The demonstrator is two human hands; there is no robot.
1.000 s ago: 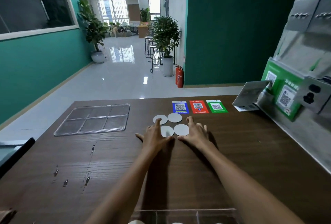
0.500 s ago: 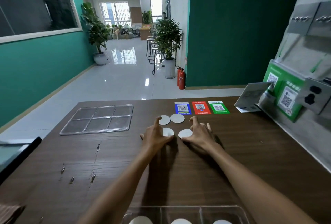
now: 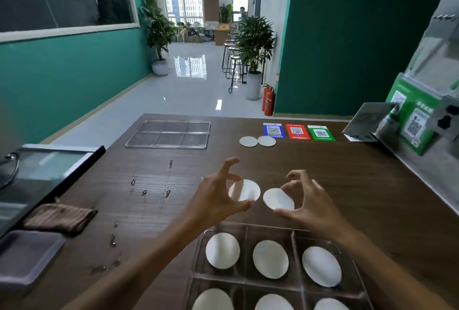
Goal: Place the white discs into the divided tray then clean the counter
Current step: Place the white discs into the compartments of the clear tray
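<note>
White discs: being pinched, one disc by left hand, another disc by right hand.
Tray: sitting below, holding six discs.

The divided tray nearest the person runs off the bottom edge below both sets of fingers, so its near row of discs shows only as upper arcs. The left hand covers the left edge of the disc it pinches; the right hand hides the right rim of the other disc. Far left of the fingers, a grey lidded box and a brown cloth are blurred, the box cut by the edge. The small dark specks on the worktop are too small to identify.
</note>
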